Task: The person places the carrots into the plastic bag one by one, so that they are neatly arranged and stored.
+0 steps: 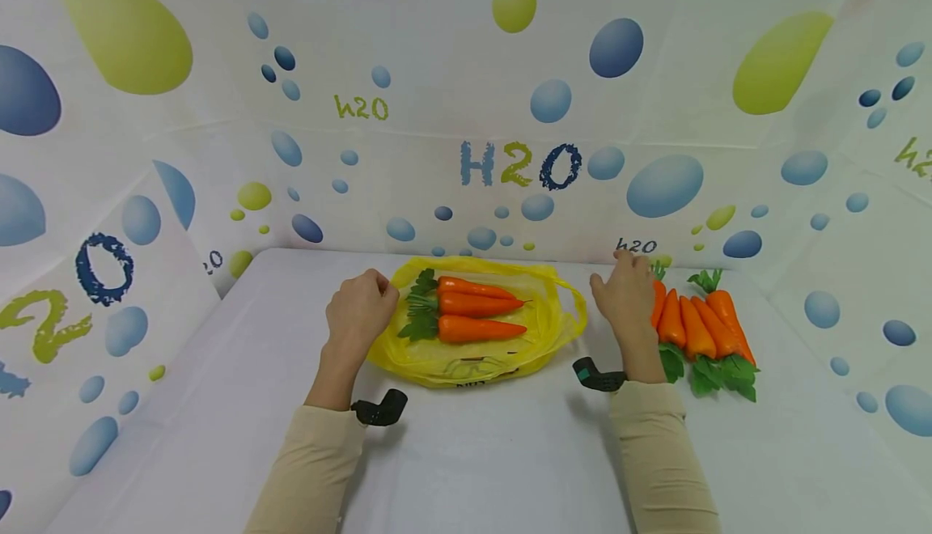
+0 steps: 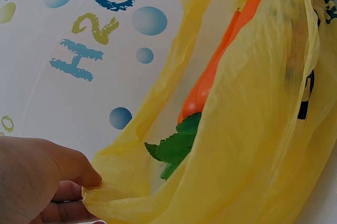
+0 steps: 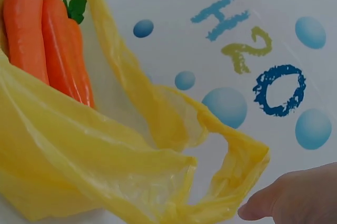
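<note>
A yellow plastic bag (image 1: pixel 539 356) lies spread open on the table, with three orange carrots (image 1: pixel 476 305) inside, their leafy tops to the left. My left hand (image 1: pixel 360 303) is at the bag's left end. In the left wrist view, its thumb and fingers (image 2: pixel 66 211) pinch the bag's edge. My right hand (image 1: pixel 628 291) hovers beyond the bag's right handle (image 1: pixel 578 311), beside a group of carrots (image 1: pixel 697 328), and partly hides the leftmost one. Its thumb (image 3: pixel 258 205) stands apart from the other fingers, and nothing shows in its grasp.
The carrots on the right lie side by side, most with green leaves (image 1: pixel 735 376) toward me and others with tops pointing away. A white table (image 1: pixel 495 469) bears everything. Behind it hangs a white sheet (image 1: pixel 437 48) printed with blue and green drops.
</note>
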`<move>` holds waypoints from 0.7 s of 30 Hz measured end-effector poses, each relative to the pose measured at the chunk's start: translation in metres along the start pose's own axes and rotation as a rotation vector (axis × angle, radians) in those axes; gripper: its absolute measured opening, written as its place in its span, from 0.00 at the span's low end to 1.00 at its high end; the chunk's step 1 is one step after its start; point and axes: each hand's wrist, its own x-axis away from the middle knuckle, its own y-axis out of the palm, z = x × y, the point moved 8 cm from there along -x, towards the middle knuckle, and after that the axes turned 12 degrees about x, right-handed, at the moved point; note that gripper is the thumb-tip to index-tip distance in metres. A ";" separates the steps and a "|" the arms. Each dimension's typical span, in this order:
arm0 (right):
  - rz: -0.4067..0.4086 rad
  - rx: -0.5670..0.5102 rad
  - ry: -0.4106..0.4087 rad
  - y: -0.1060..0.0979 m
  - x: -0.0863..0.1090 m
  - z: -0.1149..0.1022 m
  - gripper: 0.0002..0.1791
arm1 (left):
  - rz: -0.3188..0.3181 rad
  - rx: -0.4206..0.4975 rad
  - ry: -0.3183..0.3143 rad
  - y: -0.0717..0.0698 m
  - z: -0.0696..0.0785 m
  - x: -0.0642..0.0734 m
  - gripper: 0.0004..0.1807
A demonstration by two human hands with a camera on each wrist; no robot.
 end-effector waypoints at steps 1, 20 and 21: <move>-0.005 0.008 0.013 0.001 0.000 0.002 0.33 | 0.000 0.000 0.000 0.000 0.000 0.000 0.16; -0.098 0.108 0.177 0.014 0.001 0.032 0.33 | 0.007 -0.005 0.001 0.000 0.000 -0.001 0.15; -0.102 0.113 0.185 0.014 0.000 0.034 0.33 | 0.006 -0.004 0.000 0.000 0.000 -0.001 0.15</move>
